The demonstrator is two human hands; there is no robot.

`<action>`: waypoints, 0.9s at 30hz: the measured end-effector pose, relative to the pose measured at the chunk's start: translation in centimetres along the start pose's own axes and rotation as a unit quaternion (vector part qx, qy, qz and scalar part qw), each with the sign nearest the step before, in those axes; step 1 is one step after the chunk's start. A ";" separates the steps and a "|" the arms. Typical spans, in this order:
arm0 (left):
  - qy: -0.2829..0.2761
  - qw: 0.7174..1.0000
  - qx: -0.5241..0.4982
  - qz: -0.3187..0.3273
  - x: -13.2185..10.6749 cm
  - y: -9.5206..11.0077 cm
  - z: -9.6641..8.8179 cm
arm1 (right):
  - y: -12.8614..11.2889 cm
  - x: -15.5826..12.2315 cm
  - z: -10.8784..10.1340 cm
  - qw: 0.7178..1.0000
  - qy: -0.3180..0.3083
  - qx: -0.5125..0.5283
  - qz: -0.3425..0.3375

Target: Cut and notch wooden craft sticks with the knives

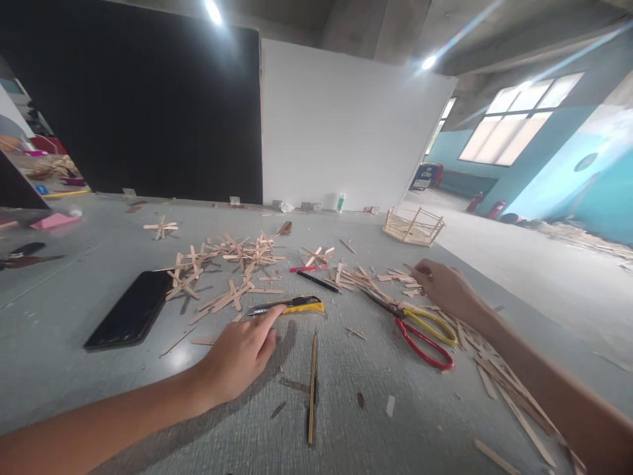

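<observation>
My left hand (241,353) lies on the grey table (74,310), fingers curled and the index finger stretched toward a yellow utility knife (291,305), its tip just short of the knife. My right hand (445,287) reaches into a scatter of wooden craft sticks (390,277), fingers bent down among them; whether it grips a stick is hidden. Scissors (420,330) with one red and one yellow handle lie just in front of the right wrist. A pencil (312,386) lies lengthwise between my arms.
A black phone (131,309) lies at the left. Glued stick crosses (232,264) are piled mid-table, with a black pen (319,282) and a red pen (307,268). A stick-built frame (413,226) stands at the far right edge. Black and white boards stand behind.
</observation>
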State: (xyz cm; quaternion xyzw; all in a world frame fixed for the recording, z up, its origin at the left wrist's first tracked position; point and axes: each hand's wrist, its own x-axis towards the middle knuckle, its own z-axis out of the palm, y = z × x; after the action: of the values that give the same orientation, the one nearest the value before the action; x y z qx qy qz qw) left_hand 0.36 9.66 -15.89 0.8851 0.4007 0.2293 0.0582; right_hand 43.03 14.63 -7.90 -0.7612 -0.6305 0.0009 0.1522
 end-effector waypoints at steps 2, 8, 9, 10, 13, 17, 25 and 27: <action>0.003 1.000 -0.003 0.000 0.0 0.1 -0.1 | 0.1 0.1 0.1 1.000 -0.009 -0.003 0.002; -0.013 1.000 -0.007 -0.014 0.1 0.0 -0.1 | 0.7 0.6 -0.1 0.999 0.000 -0.042 0.022; -0.019 1.000 -0.009 -0.019 0.1 -0.1 0.0 | 0.9 0.7 -0.3 0.998 0.003 -0.051 0.032; -0.025 0.999 -0.010 -0.025 0.0 -0.1 0.1 | 1.1 0.7 -0.6 0.997 0.003 -0.059 0.043; -0.038 0.999 -0.012 -0.036 0.0 -0.2 0.2 | 2.0 1.1 -1.5 0.994 -0.015 -0.084 0.075; -0.039 0.999 -0.002 -0.034 0.0 -0.2 0.1 | 4.1 1.7 -2.7 0.981 -0.055 -0.134 0.125; -0.027 0.999 0.008 -0.033 0.0 -0.2 0.2 | 8.2 1.4 -2.2 0.947 -0.235 -0.155 0.156; -0.027 0.999 0.010 -0.036 0.0 -0.3 0.2 | 8.1 1.2 -1.7 0.947 -0.251 -0.139 0.143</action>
State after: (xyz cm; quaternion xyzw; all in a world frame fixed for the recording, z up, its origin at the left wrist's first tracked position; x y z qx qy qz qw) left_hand 0.28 9.83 -16.19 0.8766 0.4329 0.1986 0.0686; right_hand 51.34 14.11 -7.95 -0.8321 -0.5267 0.1260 -0.1195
